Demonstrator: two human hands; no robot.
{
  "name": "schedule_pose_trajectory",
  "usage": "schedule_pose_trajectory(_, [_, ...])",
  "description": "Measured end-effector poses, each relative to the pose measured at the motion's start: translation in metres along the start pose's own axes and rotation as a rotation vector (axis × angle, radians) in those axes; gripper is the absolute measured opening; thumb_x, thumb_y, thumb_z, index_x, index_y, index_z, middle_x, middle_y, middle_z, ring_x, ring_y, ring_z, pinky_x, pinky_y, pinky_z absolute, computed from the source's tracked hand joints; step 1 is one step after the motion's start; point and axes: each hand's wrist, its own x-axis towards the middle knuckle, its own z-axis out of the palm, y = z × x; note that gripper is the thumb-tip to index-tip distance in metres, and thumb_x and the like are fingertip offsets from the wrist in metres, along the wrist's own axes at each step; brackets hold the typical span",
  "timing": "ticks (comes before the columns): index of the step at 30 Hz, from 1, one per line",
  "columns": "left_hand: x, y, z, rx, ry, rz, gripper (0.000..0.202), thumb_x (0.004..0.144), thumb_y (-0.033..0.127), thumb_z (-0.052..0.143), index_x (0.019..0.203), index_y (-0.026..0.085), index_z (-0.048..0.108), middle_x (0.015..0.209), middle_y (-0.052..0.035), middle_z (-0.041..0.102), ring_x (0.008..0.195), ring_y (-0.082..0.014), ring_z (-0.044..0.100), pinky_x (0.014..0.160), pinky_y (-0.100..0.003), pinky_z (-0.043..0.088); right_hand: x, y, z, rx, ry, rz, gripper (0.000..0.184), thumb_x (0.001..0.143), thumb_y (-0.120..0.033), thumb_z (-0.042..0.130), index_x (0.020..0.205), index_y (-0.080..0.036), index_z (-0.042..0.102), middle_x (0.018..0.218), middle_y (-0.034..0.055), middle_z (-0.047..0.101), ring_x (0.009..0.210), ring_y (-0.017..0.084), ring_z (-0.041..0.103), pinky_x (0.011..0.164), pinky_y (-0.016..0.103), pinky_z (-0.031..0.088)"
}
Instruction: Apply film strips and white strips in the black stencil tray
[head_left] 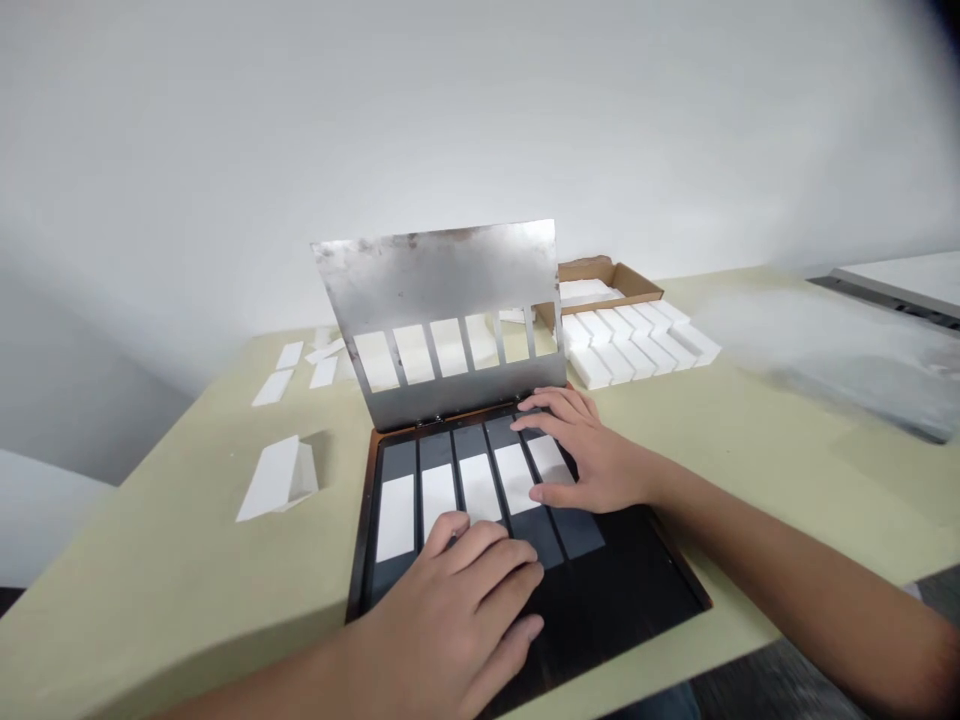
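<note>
A black hinged frame [525,610] lies on the table, with a steel plate [435,300] standing raised at its far edge. The plate has a row of rectangular windows. Several white strips [480,488] lie side by side in the frame's dark slots. My left hand [450,600] rests flat with its fingertips on the strips nearest me, partly hiding the lower ends. My right hand [585,450] lies spread over the strips on the right, its fingers reaching close to the plate's hinge. Neither hand grips anything.
The pale green table [150,560] carries a folded white card [276,480] and loose white pieces [274,387] to the left. Rows of white blocks [630,340] and a cardboard box [607,280] stand behind the plate. A grey flat object [900,285] sits far right.
</note>
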Motion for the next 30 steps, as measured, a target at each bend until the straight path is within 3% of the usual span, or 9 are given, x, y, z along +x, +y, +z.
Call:
schedule_pose_trajectory(9, [-0.003,-0.001,0.0,-0.027,-0.039,-0.012,0.021,0.105,0.022,0.059,0.124,0.016,0.065,0.12,-0.005,0.071,0.105,-0.0235,0.06,0.094,-0.043,0.03,-0.007,0.015,-0.03,0.055,-0.334,0.16,0.089,0.078,-0.078,0.076,0.147,-0.03,0.049,0.176,0.0104,0.019,0.164,0.041,-0.002,0.13,0.067,0.01])
schedule_pose_trajectory(30, [-0.001,0.0,0.0,0.021,0.014,-0.006,0.021,0.105,0.026,0.061,0.123,0.016,0.069,0.115,-0.0061,0.074,0.104,-0.024,0.064,0.095,-0.042,0.035,-0.008,0.016,-0.025,0.012,-0.286,0.113,0.076,0.082,-0.069,0.077,0.142,-0.03,0.05,0.173,0.0099,0.028,0.165,0.039,0.004,0.13,0.067,0.011])
